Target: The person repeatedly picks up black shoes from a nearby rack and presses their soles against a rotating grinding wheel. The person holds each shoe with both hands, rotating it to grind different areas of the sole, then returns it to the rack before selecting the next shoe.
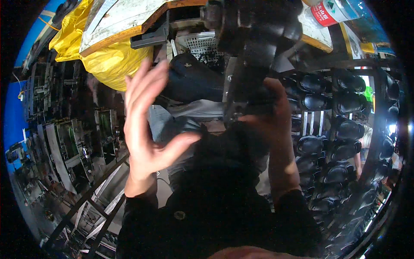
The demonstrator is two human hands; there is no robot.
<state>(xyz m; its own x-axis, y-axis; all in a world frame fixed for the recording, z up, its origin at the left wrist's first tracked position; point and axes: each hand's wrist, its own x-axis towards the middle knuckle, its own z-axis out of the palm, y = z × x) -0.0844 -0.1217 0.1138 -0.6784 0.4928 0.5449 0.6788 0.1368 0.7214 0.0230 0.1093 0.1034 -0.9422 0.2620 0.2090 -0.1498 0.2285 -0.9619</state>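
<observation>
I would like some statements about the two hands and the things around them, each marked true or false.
1. The left hand is open with its fingers spread. True.
2. The right hand grips a dark, bulky tool. True.
3. The left hand holds the yellow plastic bag. False: the bag lies behind the hand, and the hand holds nothing.
4. Rows of black shoes stand on the rack at the person's right. True.
5. A green bottle lies at the upper right. False: the bottle there is clear with a red label.
</observation>
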